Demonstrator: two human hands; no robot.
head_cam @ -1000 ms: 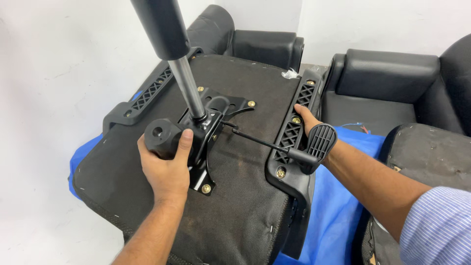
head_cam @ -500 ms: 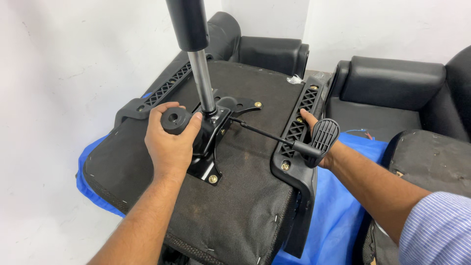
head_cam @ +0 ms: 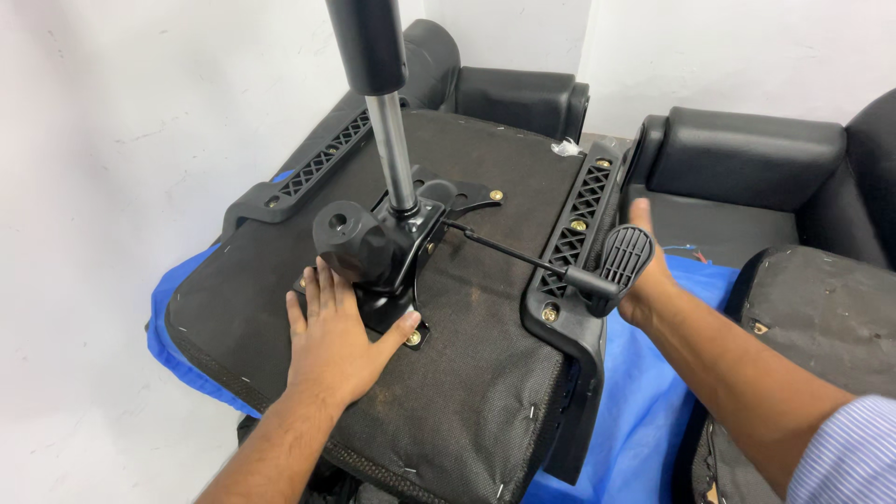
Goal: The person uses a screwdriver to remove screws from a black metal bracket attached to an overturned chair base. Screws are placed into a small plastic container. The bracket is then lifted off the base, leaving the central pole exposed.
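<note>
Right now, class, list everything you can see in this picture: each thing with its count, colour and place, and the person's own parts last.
upturned chair seat: one, dark fabric underside, centre
mechanism plate: one, black, bolted mid-seat
round knob: one, black, left of the plate
gas cylinder: one, black and silver, standing upright from the plate
lever paddle: one, black, right of the plate
armrests: two, black, along both seat sides
blue sheet: one, beneath the seat
sofas: black, behind
left hand: flat on the seat
right hand: open, behind the paddle

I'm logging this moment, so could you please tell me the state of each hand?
Left hand: open, flat on the seat underside.
Right hand: open, holding nothing, behind the lever paddle.
</note>
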